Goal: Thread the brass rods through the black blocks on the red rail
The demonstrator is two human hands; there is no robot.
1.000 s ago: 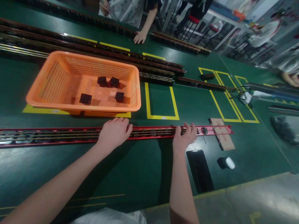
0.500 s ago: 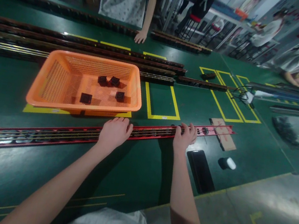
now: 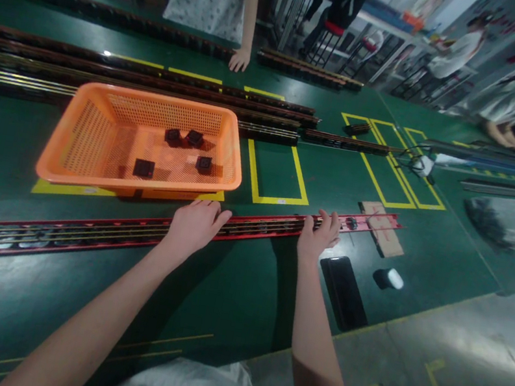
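Observation:
A long red channel rail [image 3: 262,225], with brass-coloured strips and dark parts inside it, lies across the green table. My left hand [image 3: 193,227] is closed over the rail in front of the orange basket, fingers curled over its far edge and thumb pointing right. Farther right, my right hand [image 3: 318,237] grips the same rail with bent fingers; what its fingertips touch inside is partly hidden. The rail's right end rests over a flat brown cardboard piece [image 3: 391,242]. Just right of my right hand, a small dark part [image 3: 350,223] sits in the channel.
An orange basket [image 3: 236,179] holding several black blocks [image 3: 144,168] stands behind the rail. A black phone [image 3: 343,293] and a white earphone case [image 3: 394,279] lie near the front edge. Dark rails [image 3: 195,92] lie farther back. Across the table, a co-worker's hand [image 3: 239,59] rests on the surface.
My left hand has shifted slightly left along the rail, its thumb more spread. My right hand stays at nearly the same spot. The co-worker opposite has moved a little; the camera view has shifted slightly.

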